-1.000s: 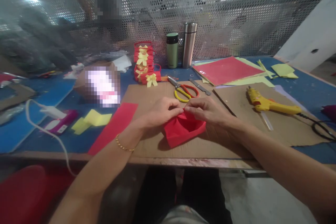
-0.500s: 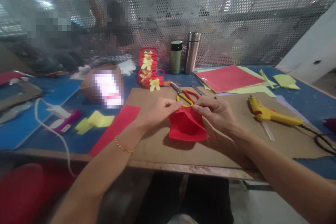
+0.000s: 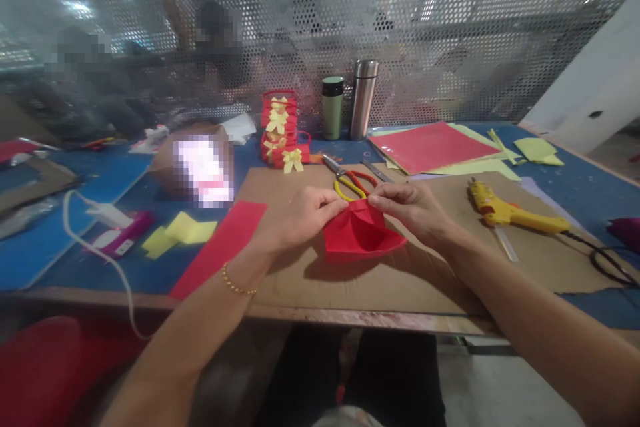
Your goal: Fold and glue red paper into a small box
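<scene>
A folded red paper piece, shaped like a small pouch with a flared lower edge, hangs just above the cardboard sheet. My left hand pinches its upper left edge between thumb and fingers. At the upper right edge, my right hand grips it the same way. Right behind the paper lie scissors with yellow and orange-red handles, partly covered by it. Left of my left hand is a flat red paper strip.
Small red paper bags with yellow bows stand at the back, beside a green tumbler and a steel flask. A yellow glue gun lies right, red sheets behind. A purple-and-white power strip and yellow papers lie left.
The red paper piece has tilted between my hands, its lower right corner swinging up and to the right. Both hands keep their pinch. The whole view has shifted slightly.
</scene>
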A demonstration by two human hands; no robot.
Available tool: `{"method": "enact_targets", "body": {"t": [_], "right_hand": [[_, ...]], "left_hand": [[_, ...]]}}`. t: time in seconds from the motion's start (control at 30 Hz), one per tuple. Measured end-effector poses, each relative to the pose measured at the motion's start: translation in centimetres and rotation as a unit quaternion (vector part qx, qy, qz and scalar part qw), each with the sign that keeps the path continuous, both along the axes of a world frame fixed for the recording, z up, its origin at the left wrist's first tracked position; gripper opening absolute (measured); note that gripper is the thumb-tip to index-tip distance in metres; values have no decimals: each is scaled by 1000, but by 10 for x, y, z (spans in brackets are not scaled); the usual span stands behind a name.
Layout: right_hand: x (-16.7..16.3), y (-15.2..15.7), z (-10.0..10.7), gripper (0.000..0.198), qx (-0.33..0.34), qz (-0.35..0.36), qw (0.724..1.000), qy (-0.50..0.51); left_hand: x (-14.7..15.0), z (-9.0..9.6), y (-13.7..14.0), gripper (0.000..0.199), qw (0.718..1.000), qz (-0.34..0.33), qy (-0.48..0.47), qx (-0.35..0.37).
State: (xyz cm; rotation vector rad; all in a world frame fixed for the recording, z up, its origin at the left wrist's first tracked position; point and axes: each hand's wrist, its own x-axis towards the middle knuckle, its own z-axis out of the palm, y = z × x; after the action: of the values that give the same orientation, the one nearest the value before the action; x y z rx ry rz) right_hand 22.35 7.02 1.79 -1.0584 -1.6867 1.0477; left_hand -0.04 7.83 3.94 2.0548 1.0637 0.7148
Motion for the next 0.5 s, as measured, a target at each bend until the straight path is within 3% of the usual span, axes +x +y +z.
{"method": "enact_targets", "body": {"t": [0.27, 0.5], "right_hand": [[2, 1, -1, 56, -37, 14, 999, -8], [2, 4, -2, 64, 35, -58, 998, -7]], "left_hand": [[-4, -3, 3, 39, 999, -26, 0, 18], [-5, -3, 3, 39, 998, -18, 30, 47]]}}
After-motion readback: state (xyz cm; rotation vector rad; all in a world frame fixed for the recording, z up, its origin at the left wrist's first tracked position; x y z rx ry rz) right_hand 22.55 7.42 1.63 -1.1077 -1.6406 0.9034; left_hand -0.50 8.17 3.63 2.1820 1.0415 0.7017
